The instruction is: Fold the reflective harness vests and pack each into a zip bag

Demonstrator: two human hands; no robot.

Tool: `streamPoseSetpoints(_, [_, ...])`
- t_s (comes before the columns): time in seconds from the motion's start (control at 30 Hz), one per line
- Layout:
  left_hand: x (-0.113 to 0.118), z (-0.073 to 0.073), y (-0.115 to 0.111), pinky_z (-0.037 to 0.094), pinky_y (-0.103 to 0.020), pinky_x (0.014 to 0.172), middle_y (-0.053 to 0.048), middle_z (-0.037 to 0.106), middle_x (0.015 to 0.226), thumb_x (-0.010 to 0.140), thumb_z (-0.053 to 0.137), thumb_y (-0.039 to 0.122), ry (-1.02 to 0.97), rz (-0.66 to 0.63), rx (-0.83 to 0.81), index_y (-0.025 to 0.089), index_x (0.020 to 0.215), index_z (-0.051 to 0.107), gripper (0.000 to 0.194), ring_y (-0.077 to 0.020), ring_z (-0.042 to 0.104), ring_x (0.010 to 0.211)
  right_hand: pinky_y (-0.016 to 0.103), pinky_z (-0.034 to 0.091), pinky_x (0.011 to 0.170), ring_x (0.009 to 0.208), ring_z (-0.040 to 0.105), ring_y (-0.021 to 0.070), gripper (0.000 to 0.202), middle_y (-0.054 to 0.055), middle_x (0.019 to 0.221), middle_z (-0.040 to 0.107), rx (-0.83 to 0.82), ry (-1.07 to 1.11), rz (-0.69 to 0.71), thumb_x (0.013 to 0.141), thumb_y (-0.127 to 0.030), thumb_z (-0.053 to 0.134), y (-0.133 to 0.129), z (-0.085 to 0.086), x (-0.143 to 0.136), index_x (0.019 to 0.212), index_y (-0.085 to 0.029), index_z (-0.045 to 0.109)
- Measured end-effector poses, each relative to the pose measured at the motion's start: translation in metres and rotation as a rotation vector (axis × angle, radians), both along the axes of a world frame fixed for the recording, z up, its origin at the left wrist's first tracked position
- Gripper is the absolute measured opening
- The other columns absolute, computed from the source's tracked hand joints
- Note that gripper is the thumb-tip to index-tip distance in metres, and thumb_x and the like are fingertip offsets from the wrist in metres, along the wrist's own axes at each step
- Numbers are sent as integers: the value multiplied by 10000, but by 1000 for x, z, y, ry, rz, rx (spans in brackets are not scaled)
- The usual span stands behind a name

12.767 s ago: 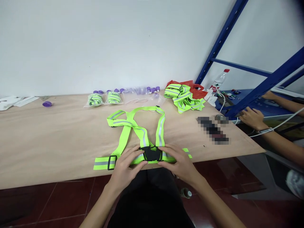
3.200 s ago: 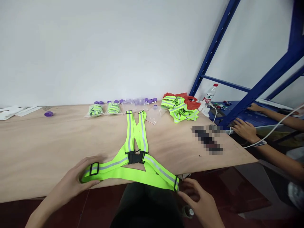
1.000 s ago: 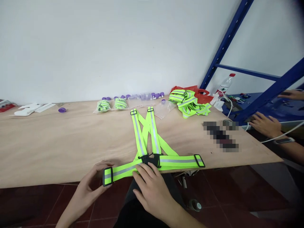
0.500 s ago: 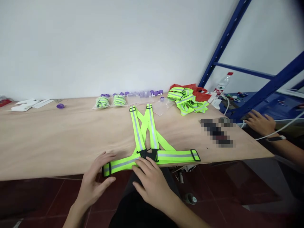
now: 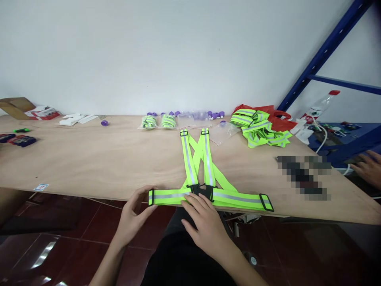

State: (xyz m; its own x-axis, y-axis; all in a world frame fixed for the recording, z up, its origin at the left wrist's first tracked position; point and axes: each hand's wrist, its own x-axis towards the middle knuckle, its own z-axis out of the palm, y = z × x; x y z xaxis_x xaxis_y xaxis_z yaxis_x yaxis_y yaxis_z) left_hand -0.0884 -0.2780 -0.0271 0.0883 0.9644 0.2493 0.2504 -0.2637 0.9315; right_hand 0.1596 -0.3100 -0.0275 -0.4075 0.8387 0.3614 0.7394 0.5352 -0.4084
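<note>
A neon-yellow reflective vest (image 5: 187, 159) of elastic straps with grey stripes lies spread along the table's front edge. Its shoulder straps point to the wall and cross behind. Black slide buckles sit at the strap ends, and a black connector (image 5: 205, 191) joins the straps at the middle. My left hand (image 5: 132, 218) is at the left end of the waist strap, thumb and fingers apart around the buckle (image 5: 151, 197). My right hand (image 5: 205, 226) rests with extended fingers on the lower edge of the connector and the strap beside it.
Two bagged vests (image 5: 168, 121), purple caps (image 5: 216, 115) and a clear plastic bag (image 5: 223, 133) lie toward the wall. Right are a heap of reflective straps (image 5: 258, 127), a red bag (image 5: 276, 117), a bottle (image 5: 321, 105) and another person's hand (image 5: 369, 169). A cardboard box (image 5: 18, 107) stands left.
The view has swung left, showing more of the table's left side. My left hand has come closer around the strap end, which now lies straighter. My right hand stays at the connector.
</note>
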Motion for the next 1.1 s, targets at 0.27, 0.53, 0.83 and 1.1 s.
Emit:
streamPoseSetpoints(0.27, [29, -9, 9, 515, -469, 1014, -128, 678, 1187, 873, 715, 323, -444, 18, 78, 231, 1225, 547, 400, -317, 628, 1220, 494, 458, 1126, 1283, 581, 258, 376, 94, 1349, 654, 1, 17, 15, 925, -195, 571, 0, 3, 3, 1299, -187, 615])
streamPoseSetpoints(0.53, [74, 0, 9, 552, -451, 961, -49, 596, 1261, 969, 595, 405, -676, 206, 136, 315, 1159, 493, 234, -287, 644, 1206, 496, 467, 1120, 1295, 575, 263, 458, 101, 1372, 639, 22, 15, 15, 911, -177, 566, 2, 0, 3, 1368, -191, 576])
streamPoseSetpoints(0.83, [148, 40, 44, 569, -391, 905, -130, 665, 1200, 959, 548, 212, 262, -546, 289, 220, 1267, 533, 309, -286, 673, 1096, 535, 546, 963, 1141, 651, 359, 362, 174, 1224, 706, 40, -87, -64, 909, -224, 590, -5, -24, -5, 1250, -124, 657])
streamPoseSetpoints(1.1, [171, 31, 65, 556, -323, 870, -62, 693, 1086, 889, 565, 104, 587, -782, 389, 225, 1196, 601, 332, -248, 683, 1028, 463, 532, 959, 1078, 672, 315, 340, 139, 1135, 727, -43, -118, -96, 895, -283, 645, -8, -32, -5, 1205, -144, 648])
